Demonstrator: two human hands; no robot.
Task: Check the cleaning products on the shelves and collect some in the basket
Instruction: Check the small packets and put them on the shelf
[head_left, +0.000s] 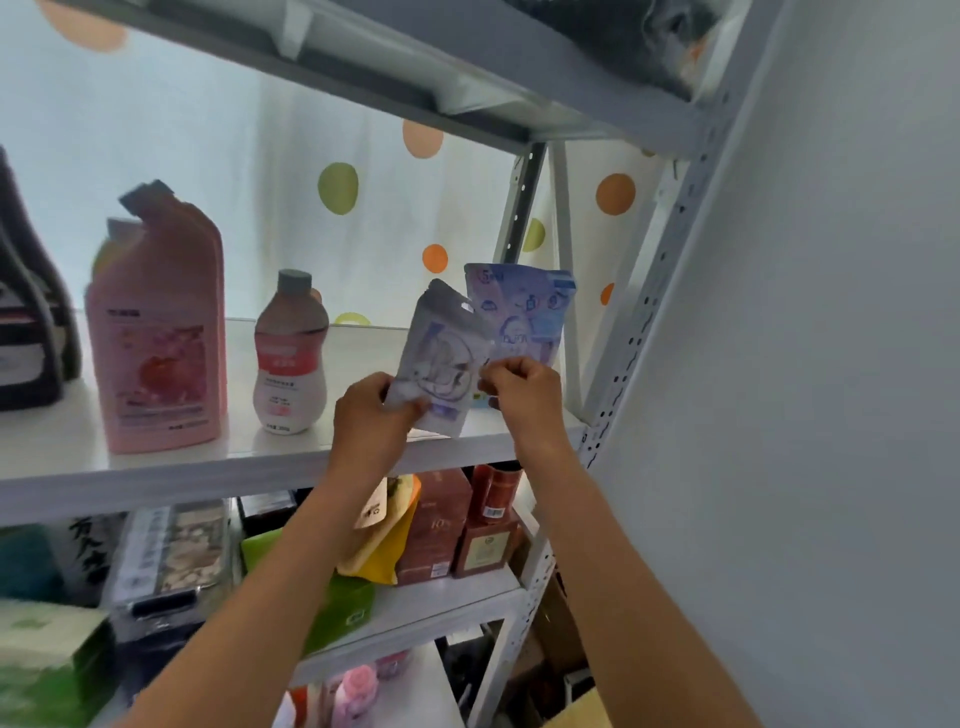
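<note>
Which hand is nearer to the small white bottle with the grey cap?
Left. The left hand grips a pale pouch just to the right of the small white bottle. The right hand is farther right, beyond the pouch.

White metal shelving unit (291, 462) with perforated grey uprights (649, 312). Middle shelf board, left to right: dark bottle (31, 332) at the frame edge, tall pink bottle (161, 338) with a second one directly behind it, small white bottle (291, 358) with red label and grey cap, all upright. Shelf below (447, 592): clear lidded container (171, 556), green box (337, 597), yellow pouch (384, 535), brown cartons (457, 525), closely packed. Lowest visible level: pink bottle (358, 691). Top shelf contents unclear.
</note>
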